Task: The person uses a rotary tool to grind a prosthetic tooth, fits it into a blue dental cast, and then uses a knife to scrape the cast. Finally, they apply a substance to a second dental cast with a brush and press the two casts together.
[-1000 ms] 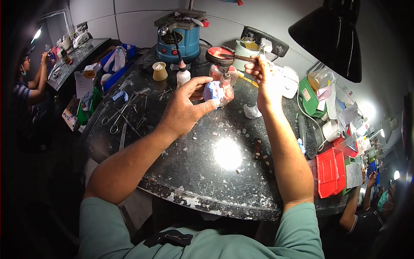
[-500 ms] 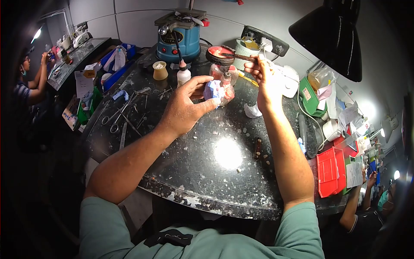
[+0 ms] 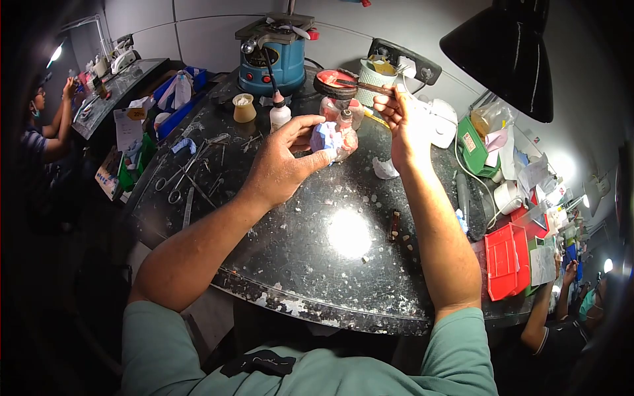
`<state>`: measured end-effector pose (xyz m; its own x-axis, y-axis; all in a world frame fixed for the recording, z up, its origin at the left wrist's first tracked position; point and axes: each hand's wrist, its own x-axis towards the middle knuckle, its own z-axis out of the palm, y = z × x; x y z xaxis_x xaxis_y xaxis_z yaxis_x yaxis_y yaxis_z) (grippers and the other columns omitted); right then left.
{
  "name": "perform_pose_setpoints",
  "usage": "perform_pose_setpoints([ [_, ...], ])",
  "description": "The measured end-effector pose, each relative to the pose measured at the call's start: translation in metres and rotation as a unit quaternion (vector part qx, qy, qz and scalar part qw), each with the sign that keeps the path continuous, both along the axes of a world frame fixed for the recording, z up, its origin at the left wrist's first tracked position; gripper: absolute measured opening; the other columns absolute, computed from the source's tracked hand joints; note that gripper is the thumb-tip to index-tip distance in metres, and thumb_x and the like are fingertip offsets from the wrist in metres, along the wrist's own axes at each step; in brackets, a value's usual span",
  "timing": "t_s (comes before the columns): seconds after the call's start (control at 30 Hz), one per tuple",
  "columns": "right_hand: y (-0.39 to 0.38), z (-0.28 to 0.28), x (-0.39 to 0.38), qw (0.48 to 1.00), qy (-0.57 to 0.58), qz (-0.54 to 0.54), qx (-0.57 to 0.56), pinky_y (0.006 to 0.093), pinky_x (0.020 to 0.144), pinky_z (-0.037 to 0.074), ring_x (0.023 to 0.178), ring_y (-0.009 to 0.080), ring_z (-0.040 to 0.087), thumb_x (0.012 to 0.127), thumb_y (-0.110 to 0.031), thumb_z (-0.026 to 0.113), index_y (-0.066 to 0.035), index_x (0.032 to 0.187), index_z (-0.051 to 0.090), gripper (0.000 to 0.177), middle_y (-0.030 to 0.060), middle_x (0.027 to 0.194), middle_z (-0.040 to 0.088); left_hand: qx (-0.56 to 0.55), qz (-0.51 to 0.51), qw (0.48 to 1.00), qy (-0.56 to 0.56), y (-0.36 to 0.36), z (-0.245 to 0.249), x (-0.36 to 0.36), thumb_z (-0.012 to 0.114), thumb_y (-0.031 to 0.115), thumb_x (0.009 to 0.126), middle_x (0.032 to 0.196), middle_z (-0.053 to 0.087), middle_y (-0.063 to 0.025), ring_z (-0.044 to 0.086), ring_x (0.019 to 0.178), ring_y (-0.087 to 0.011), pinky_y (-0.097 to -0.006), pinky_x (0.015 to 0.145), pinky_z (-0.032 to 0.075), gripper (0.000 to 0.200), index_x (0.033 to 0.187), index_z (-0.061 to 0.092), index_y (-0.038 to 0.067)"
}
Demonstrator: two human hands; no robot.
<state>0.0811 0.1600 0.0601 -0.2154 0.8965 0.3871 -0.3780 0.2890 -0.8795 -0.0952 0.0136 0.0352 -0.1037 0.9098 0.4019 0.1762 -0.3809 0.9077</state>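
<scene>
My left hand [image 3: 285, 158] is closed around a small blue-and-white dental cast [image 3: 325, 137], thumb below and fingers above. Right behind the cast stands a pinkish glass spirit lamp [image 3: 346, 140] with a metal neck. Raised to the right, my right hand [image 3: 399, 119] pinches the handle of a wax knife [image 3: 373, 86]. Its dark blade reaches left into a round dark dish [image 3: 321, 86] of pink wax. A white dropper bottle [image 3: 280, 117] and a yellowish cup [image 3: 244, 109] of white material stand left of the cast.
A blue machine [image 3: 272, 66] stands at the back. Scissors [image 3: 176, 183] and other metal tools lie on the left. A black lamp shade [image 3: 503, 63] hangs at upper right, above green and red bins [image 3: 505, 263]. Other people work at both sides.
Both hands keep nearly the same place and hold. The wax knife's blade still lies over the pink wax, its tip shifted only slightly.
</scene>
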Motion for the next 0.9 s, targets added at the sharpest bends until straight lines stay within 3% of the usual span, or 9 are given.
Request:
perform_pose_setpoints([
  [0.13,-0.002,0.002,0.001,0.994,0.057,0.002,-0.089,0.0314,0.083,0.051,0.077,0.0177,0.065,0.1,-0.028,0.053,0.0,0.103,0.062,0.03,0.0076,0.081,0.067,0.003,0.0,1.0,0.003,-0.001,0.001,0.0,0.072,0.011,0.083,0.12,0.06,-0.0153,0.059,0.111,-0.0189,-0.0327,0.099,0.047,0.054,0.131,0.05,-0.001],
  [0.27,0.011,-0.007,0.012,0.992,0.081,0.006,-0.094,0.0319,0.079,0.051,0.069,0.015,0.058,0.1,-0.027,0.051,-0.002,0.094,0.061,0.028,0.0035,0.071,0.059,0.004,-0.003,1.0,-0.003,-0.001,0.002,-0.001,0.072,0.011,0.083,0.12,0.06,-0.0155,0.06,0.11,-0.0189,-0.0325,0.099,0.048,0.054,0.131,0.051,-0.002],
  [0.37,0.011,-0.008,0.017,0.998,0.026,-0.043,-0.042,0.0308,0.072,0.049,0.061,0.0105,0.045,0.099,-0.025,0.049,-0.003,0.089,0.06,0.026,-0.0001,0.065,0.051,0.005,-0.006,1.0,-0.001,0.0,0.001,-0.001,0.072,0.011,0.083,0.12,0.06,-0.015,0.06,0.11,-0.0185,-0.0322,0.099,0.048,0.054,0.131,0.051,-0.002],
  [0.9,0.006,-0.001,0.017,0.996,-0.019,-0.087,0.031,0.0254,0.063,0.041,0.063,0.008,0.046,0.098,-0.023,0.051,-0.004,0.087,0.062,0.025,-0.0014,0.067,0.052,-0.007,0.015,1.0,0.007,0.001,0.0,-0.001,0.072,0.006,0.082,0.118,0.061,-0.0127,0.06,0.108,-0.0162,-0.0303,0.097,0.048,0.053,0.13,0.052,0.0],
])
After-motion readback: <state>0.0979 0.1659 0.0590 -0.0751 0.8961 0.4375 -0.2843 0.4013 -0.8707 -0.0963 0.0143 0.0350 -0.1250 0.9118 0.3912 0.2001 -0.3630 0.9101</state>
